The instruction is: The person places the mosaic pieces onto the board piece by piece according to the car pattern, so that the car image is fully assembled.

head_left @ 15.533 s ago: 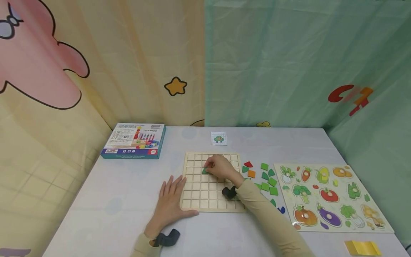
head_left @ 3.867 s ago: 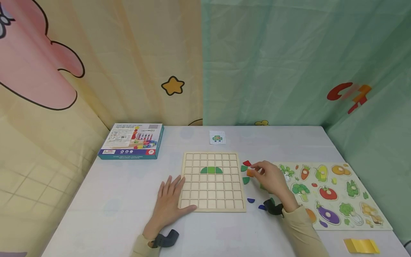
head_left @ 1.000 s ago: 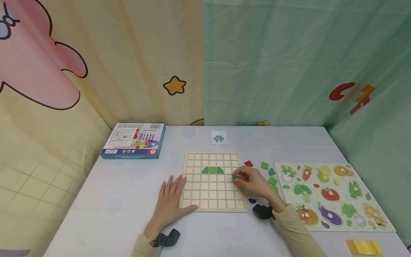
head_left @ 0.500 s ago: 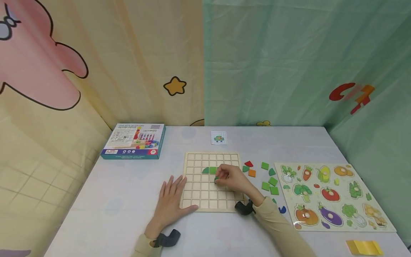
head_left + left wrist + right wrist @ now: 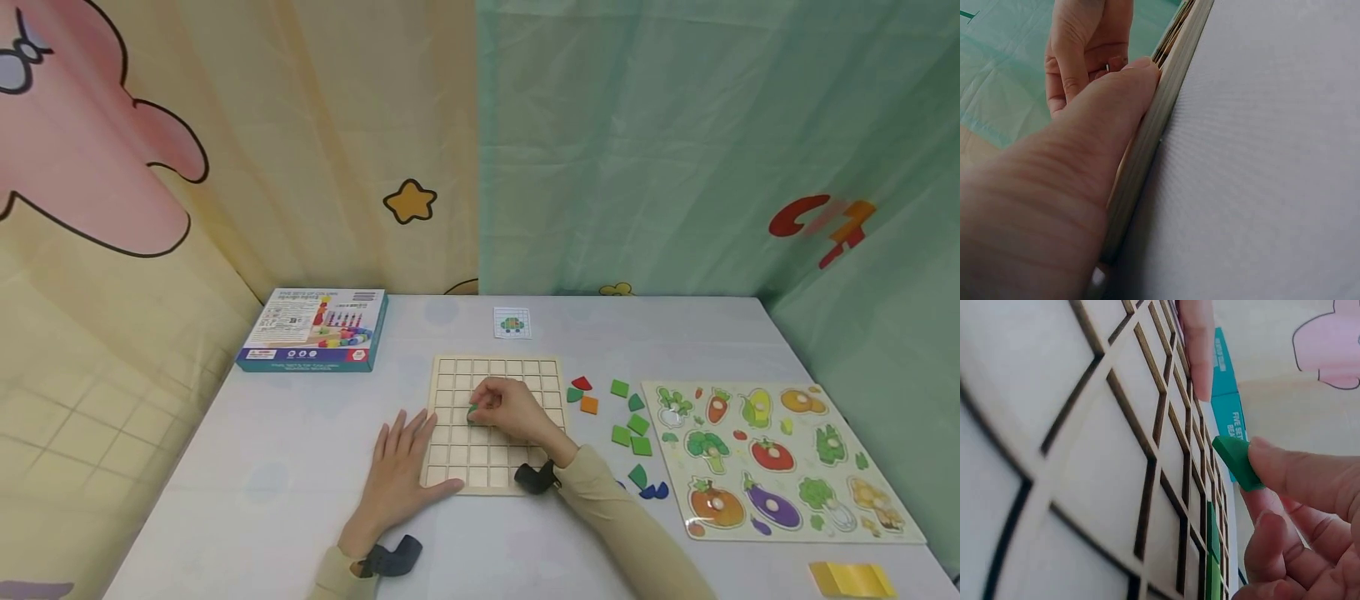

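A wooden grid board lies flat on the table. My left hand rests along its left edge, fingers straight and spread, the thumb at the near left corner. Over the board's upper middle, my right hand pinches a green quarter-circle tile between thumb and fingertips. The right wrist view shows that tile tilted, apart from the grid. Green tiles sit in the grid below it; in the head view my right hand hides them.
Right of the board lie loose tiles: an orange square, a red piece, several green squares and blue pieces. A vegetable puzzle lies farther right. A pattern card is behind the board, a box back left.
My right hand has picked up a green quarter-circle from beside the board and carried it left over the grid. Earlier, three green tiles came to form a row there. My left hand stays put.
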The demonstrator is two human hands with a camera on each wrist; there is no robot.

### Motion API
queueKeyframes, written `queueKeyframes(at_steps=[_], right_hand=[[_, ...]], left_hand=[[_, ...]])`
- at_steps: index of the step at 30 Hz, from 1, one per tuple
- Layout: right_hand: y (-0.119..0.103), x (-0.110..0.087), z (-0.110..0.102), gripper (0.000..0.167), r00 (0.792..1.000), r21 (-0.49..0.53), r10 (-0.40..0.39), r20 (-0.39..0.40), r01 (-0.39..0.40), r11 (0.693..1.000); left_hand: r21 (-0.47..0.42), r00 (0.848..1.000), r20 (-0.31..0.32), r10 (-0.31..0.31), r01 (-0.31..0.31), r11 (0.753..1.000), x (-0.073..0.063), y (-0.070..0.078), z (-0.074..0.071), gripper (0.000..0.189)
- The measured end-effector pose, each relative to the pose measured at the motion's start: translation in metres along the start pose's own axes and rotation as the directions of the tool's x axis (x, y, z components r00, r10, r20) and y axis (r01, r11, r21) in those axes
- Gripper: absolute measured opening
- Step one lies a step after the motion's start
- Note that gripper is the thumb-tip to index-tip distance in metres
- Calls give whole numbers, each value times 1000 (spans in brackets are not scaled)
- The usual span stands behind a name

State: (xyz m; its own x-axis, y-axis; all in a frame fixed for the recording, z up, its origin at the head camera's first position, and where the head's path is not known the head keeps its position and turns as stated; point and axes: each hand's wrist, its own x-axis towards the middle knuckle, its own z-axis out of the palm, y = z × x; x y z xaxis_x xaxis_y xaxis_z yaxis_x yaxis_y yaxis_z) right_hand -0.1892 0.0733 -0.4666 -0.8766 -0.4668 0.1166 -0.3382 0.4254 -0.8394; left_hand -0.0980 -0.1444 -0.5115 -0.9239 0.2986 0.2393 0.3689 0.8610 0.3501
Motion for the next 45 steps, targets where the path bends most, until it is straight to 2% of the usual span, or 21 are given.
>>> queueKeyframes(at_steps=[4,16,22,32,45], right_hand=[[-2,6,7,12,1000,-32,0,-13,0,999],[-7,10,13,17,995,-137,104,1,-103,985],[-10,12,13,14,995,-229,99,15,-93,969],[-12,16,13,15,997,-298,71,27,-60,953],[-17,17,11,8,992,-364,120,45,-96,926]], left_hand=[[5,1000,-1,0,0,1000,0,0,-1,101],[4,1000,5,-4,4,1000,0,1,-1,101],[-2,1000,9,-5,5,1000,0,1,-1,101],[-4,1000,2,2,-2,1000,0,0,0,101],[2,1000,-10,9,-9,1000,0,0,-1,100]])
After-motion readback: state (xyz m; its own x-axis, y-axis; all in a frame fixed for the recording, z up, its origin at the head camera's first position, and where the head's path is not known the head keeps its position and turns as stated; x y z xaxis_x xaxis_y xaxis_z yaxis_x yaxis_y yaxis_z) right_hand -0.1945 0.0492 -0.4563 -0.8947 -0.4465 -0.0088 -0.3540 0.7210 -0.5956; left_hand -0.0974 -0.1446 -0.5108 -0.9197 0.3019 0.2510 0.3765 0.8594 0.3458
